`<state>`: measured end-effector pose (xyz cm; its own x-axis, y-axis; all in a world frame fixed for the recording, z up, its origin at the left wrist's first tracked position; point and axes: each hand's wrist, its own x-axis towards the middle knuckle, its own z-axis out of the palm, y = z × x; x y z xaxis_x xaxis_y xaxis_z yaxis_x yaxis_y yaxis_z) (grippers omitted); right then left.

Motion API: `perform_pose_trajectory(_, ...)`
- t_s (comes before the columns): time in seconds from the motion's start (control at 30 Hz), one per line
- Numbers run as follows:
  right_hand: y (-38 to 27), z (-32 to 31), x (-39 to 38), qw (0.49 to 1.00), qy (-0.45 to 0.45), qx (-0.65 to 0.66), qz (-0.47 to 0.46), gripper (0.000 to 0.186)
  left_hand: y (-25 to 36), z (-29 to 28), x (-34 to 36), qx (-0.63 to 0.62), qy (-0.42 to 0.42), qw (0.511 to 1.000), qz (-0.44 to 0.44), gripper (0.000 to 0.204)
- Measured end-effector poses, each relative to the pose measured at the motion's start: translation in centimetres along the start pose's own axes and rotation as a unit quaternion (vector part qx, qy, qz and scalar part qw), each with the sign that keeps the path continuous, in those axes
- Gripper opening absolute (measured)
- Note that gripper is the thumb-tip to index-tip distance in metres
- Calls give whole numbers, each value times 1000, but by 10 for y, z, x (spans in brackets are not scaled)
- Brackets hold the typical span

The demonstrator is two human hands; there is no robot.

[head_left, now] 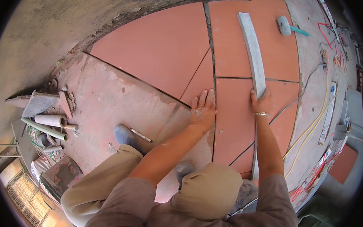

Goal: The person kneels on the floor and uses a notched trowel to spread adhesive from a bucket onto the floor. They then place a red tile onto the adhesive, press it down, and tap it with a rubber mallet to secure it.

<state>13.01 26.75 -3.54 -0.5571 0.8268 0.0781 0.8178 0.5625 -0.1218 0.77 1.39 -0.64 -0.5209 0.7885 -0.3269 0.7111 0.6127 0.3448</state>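
Observation:
My left hand (204,111) lies flat with fingers spread, its fingertips over the near end of a narrow triangular red tile piece (199,80). That piece sits beside a large red tile (157,43), with a thin gap between them. My right hand (261,102) is closed round a long grey metal straightedge (253,52), which lies lengthwise over the red tiles on the right (235,115). Part of the bar is hidden under my right hand and forearm. A mallet (284,26) with a grey head and teal handle rests on the far right tile.
A pencil-like marker (140,135) lies by my left shoe. Pipes (50,120), tile offcuts (65,104) and a mortar bucket (63,175) stand at the left. Yellow cables (313,127) and a dark cord (289,103) cross the right side. A wall (42,38) borders the far left.

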Motion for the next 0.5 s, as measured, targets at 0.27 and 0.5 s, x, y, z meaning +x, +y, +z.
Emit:
perform_pose_trajectory(0.27,-9,-10,0,1000,1,4,3,76,3,-4,5,18,-47,999,10,52)
perform_pose_trajectory(0.5,-4,-3,2,1000,8,17,-3,75,5,-5,5,16,-48,999,-1,55)
